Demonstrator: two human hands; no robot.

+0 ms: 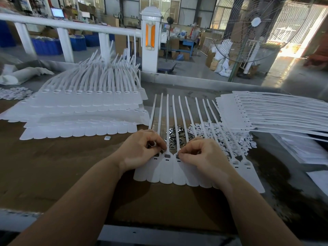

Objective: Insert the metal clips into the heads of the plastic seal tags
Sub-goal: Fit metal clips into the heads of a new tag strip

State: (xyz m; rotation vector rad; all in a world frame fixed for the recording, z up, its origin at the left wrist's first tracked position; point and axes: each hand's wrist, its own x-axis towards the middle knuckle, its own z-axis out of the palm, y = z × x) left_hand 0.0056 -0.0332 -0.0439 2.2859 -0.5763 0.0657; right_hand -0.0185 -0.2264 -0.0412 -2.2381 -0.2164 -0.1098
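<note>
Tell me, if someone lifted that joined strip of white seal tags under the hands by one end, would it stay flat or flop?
Probably flop. The strip of seal tags is thin, and its long tails splay unevenly. Similar tails in the stack on the left arch upward and bend, suggesting springy, flexible plastic. It looks light for its size, so a push would likely slide the strip as one piece.

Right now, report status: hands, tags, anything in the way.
Left hand and right hand both pinching at tag heads. Tag strip flat on table; middle head shows a clip. Clip pile behind; nothing blocking.
</note>
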